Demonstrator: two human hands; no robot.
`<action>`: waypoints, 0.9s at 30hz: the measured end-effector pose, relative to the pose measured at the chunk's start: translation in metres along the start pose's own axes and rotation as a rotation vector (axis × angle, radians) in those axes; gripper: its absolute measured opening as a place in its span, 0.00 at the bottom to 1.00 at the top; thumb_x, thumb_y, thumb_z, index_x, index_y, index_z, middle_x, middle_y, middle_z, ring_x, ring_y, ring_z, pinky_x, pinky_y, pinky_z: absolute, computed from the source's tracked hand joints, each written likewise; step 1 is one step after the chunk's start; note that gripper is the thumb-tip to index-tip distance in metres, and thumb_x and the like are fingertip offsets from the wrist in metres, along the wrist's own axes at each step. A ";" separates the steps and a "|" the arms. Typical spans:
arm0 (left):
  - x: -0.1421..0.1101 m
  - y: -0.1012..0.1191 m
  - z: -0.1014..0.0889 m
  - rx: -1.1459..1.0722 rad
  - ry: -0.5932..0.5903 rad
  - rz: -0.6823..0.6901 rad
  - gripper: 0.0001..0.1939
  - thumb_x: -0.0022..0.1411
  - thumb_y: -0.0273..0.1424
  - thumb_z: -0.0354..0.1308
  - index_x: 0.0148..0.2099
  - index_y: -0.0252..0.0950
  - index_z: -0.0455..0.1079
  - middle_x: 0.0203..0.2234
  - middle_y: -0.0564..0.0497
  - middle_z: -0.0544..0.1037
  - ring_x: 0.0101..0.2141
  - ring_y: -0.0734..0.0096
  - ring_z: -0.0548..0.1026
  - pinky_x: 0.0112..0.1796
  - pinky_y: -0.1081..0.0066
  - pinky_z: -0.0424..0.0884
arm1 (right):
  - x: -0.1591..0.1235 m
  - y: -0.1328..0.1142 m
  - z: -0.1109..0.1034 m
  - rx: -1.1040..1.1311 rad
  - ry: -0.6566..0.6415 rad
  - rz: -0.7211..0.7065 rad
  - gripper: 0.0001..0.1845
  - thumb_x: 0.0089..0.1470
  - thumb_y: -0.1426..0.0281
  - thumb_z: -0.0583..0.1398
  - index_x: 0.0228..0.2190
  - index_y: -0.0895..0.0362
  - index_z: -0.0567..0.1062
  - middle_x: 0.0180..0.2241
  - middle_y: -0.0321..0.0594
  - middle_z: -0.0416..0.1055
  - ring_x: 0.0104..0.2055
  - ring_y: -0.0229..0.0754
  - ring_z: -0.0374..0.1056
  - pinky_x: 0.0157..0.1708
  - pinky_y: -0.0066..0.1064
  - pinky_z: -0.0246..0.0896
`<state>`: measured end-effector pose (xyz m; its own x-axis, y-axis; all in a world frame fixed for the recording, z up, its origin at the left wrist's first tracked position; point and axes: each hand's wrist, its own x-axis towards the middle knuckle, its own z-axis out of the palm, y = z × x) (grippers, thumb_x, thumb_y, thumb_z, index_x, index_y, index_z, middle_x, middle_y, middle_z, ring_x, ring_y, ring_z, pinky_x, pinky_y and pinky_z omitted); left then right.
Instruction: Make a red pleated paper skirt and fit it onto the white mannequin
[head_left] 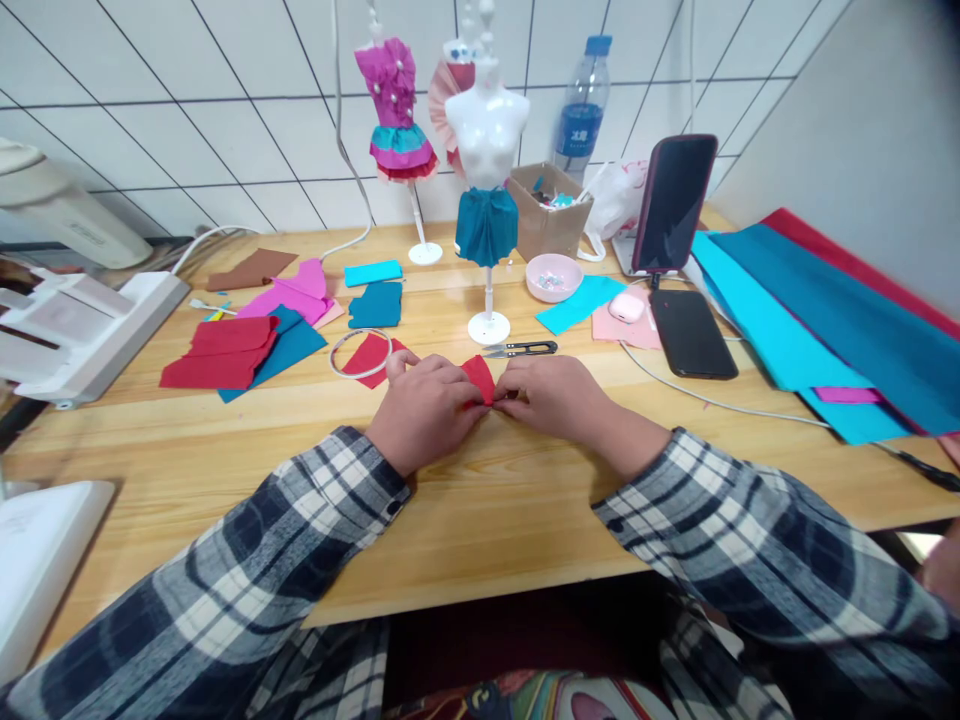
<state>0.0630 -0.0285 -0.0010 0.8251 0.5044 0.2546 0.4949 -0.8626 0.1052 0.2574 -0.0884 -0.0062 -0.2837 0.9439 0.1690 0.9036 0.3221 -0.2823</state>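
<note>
Between my two hands is a small piece of red crepe paper (478, 378), low over the wooden table. My left hand (427, 405) pinches its lower left edge, fingertips closed. From the other side my right hand (551, 395) pinches the lower right corner between thumb and finger. Thread snips (525, 349) lie just beyond my right hand. A ring-shaped roll (361, 354) rests over another red piece (373, 362) beside my left hand. Behind them stands a white mini dress form (487, 130) wearing a teal paper skirt (486, 225).
Folded red (221, 352), magenta and teal papers lie at left. A dressed mannequin (397, 110), a cardboard box (551, 215), a pink bowl of beads (553, 278) and a bottle (583, 110) stand at the back. Phones (694, 335), a white cable and large paper sheets (825, 310) occupy the right.
</note>
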 end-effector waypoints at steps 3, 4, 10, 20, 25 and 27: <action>0.000 0.001 -0.002 -0.010 -0.030 0.001 0.11 0.62 0.39 0.57 0.34 0.41 0.77 0.32 0.50 0.81 0.36 0.59 0.72 0.43 0.50 0.54 | 0.000 0.000 0.000 0.015 -0.018 0.007 0.07 0.56 0.66 0.60 0.33 0.52 0.80 0.34 0.35 0.77 0.36 0.39 0.70 0.25 0.30 0.45; 0.000 0.002 -0.003 -0.019 -0.033 -0.005 0.11 0.61 0.41 0.58 0.35 0.41 0.77 0.32 0.50 0.81 0.36 0.58 0.72 0.44 0.49 0.54 | 0.001 0.000 0.000 0.017 -0.021 0.009 0.07 0.56 0.67 0.60 0.33 0.52 0.80 0.33 0.35 0.77 0.36 0.39 0.70 0.25 0.30 0.45; 0.000 0.002 -0.005 0.000 -0.042 -0.013 0.10 0.63 0.35 0.55 0.32 0.42 0.77 0.30 0.51 0.81 0.35 0.59 0.72 0.46 0.47 0.52 | 0.002 0.001 0.000 0.062 -0.032 0.032 0.06 0.55 0.67 0.61 0.32 0.51 0.80 0.33 0.33 0.77 0.36 0.39 0.70 0.26 0.29 0.47; 0.000 -0.003 -0.004 -0.066 -0.063 -0.029 0.09 0.61 0.32 0.56 0.32 0.42 0.77 0.30 0.51 0.81 0.36 0.59 0.74 0.46 0.48 0.51 | 0.005 0.002 0.000 0.187 -0.101 0.194 0.06 0.51 0.66 0.62 0.29 0.52 0.80 0.30 0.33 0.78 0.32 0.37 0.68 0.27 0.28 0.49; 0.001 -0.011 -0.002 -0.145 -0.101 -0.166 0.09 0.60 0.34 0.56 0.33 0.43 0.78 0.30 0.52 0.83 0.36 0.59 0.76 0.46 0.49 0.51 | 0.012 0.001 -0.005 0.222 -0.210 0.336 0.07 0.49 0.63 0.63 0.26 0.51 0.80 0.26 0.31 0.76 0.27 0.35 0.65 0.24 0.28 0.48; 0.002 -0.015 -0.004 -0.166 -0.122 -0.223 0.09 0.60 0.34 0.56 0.32 0.42 0.78 0.29 0.52 0.83 0.34 0.59 0.76 0.44 0.50 0.53 | 0.017 0.001 -0.007 0.229 -0.252 0.352 0.07 0.48 0.63 0.63 0.24 0.51 0.80 0.26 0.32 0.76 0.27 0.36 0.65 0.24 0.28 0.49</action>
<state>0.0560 -0.0147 0.0016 0.7327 0.6744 0.0915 0.6245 -0.7197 0.3034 0.2561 -0.0722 0.0030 -0.0677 0.9775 -0.1998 0.8727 -0.0390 -0.4866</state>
